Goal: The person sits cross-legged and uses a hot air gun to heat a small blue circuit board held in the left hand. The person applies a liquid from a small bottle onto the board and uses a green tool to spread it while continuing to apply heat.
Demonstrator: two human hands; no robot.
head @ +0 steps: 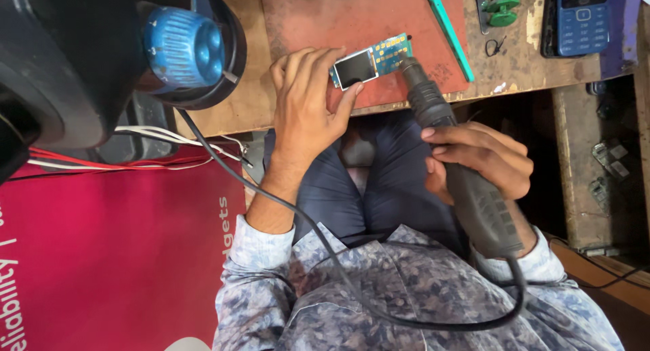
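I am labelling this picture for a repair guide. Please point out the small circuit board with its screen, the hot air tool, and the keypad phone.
circuit board (387, 53), head view, on its blue keypad part.
hot air tool (474, 202), head view, on its dark handle.
keypad phone (581, 19), head view, on its blue keypad.

Blue circuit board (379, 58) with gold pads and grey screen; black hot-air tool (460, 175); reddish-brown mat (325, 16) on tan tabletop (542, 60); teal strip (448, 33); blue phone (582, 16); mottled grey-blue shirt (406, 297); crimson banner (115, 256).

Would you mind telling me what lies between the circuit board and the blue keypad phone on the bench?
In the head view, a long teal tool crosses between circuit board and phone, with a green tool beyond it.
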